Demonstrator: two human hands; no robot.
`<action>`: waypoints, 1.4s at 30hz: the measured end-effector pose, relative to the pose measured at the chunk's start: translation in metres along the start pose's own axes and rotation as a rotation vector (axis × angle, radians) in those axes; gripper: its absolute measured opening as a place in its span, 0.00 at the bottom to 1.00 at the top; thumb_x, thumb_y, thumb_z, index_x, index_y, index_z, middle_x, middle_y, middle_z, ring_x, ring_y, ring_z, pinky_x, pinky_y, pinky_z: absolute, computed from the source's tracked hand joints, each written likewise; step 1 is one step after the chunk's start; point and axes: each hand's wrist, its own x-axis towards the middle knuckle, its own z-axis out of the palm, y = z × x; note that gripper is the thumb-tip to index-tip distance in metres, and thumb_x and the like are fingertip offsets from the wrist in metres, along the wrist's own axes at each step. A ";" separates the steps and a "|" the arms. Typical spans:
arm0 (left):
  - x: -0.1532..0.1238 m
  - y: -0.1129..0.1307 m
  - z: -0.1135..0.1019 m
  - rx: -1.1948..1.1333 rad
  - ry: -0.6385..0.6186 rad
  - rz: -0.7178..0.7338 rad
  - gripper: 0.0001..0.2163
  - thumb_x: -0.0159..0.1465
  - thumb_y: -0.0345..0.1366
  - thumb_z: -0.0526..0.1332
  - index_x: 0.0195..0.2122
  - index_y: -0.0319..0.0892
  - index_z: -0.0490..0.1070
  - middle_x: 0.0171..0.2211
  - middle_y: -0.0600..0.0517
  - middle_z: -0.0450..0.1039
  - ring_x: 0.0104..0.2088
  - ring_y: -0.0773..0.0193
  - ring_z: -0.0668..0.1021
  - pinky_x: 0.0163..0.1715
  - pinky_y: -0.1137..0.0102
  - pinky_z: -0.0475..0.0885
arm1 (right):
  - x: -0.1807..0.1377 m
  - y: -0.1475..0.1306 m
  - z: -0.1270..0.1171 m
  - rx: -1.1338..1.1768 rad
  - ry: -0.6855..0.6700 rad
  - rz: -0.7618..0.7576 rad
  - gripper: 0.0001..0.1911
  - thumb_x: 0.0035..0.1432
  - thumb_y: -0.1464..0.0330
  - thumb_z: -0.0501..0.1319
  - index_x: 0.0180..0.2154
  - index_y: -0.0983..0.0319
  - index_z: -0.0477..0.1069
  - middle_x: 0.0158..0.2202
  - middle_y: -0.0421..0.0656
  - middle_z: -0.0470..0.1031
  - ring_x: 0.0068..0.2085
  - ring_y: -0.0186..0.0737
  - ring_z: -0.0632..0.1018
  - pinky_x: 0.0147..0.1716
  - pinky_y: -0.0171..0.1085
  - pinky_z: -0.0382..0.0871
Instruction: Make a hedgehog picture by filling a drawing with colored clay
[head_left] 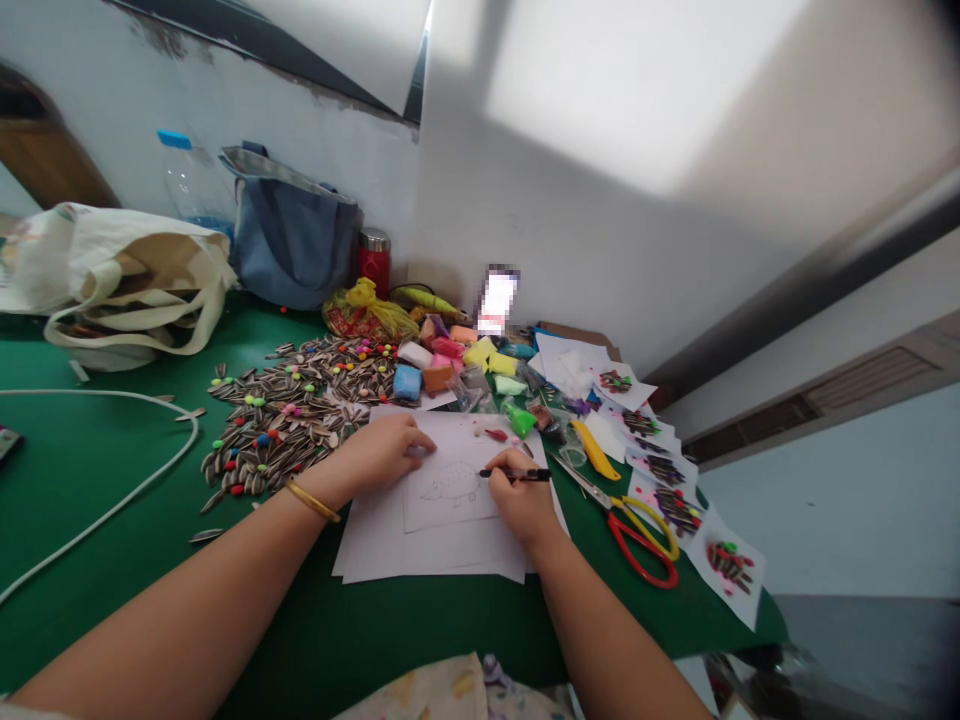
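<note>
My right hand (521, 500) is closed around a black pen (534, 475), its tip close to the right end of a line drawing of a hedgehog-like animal (450, 484). That drawing is on a small white sheet (420, 518), which lies over larger white paper (375, 558). My left hand (390, 450) rests on the paper's upper left, fingers stretched out and holding nothing. Beside it spreads a heap of striped sunflower seeds (277, 430) mixed with coloured pieces. A small red piece (496, 435) and a green piece (519, 418) are just beyond the drawing.
Scissors (637, 530) with red and yellow handles and a yellow cutter (596, 450) lie right. Seed-decorated cards (727, 570) line the right edge. Packets of coloured clay (439, 378), a lit phone (497, 300), a blue bag (296, 235) and a red flask (374, 265) stand behind. A white cable (142, 490) curves left.
</note>
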 end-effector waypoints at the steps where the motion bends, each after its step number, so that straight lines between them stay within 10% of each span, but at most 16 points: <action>1: 0.000 0.000 0.000 -0.001 0.002 -0.001 0.15 0.59 0.33 0.62 0.47 0.49 0.80 0.41 0.48 0.74 0.41 0.57 0.76 0.43 0.67 0.67 | -0.001 -0.001 0.000 0.013 -0.011 -0.007 0.08 0.50 0.71 0.55 0.27 0.59 0.72 0.26 0.39 0.73 0.31 0.42 0.74 0.31 0.38 0.65; 16: 0.001 -0.003 0.001 0.007 0.005 0.015 0.15 0.59 0.33 0.63 0.47 0.49 0.80 0.40 0.48 0.75 0.42 0.56 0.76 0.43 0.67 0.68 | -0.016 -0.019 0.011 0.036 -0.189 -0.151 0.09 0.53 0.73 0.56 0.32 0.60 0.76 0.30 0.41 0.78 0.34 0.40 0.77 0.34 0.36 0.67; 42: 0.000 0.002 -0.003 0.000 -0.002 -0.010 0.15 0.59 0.33 0.63 0.47 0.48 0.80 0.40 0.47 0.75 0.42 0.56 0.76 0.45 0.67 0.68 | -0.012 -0.012 0.009 0.016 -0.126 -0.127 0.09 0.51 0.73 0.55 0.29 0.60 0.74 0.27 0.40 0.75 0.32 0.40 0.75 0.32 0.36 0.66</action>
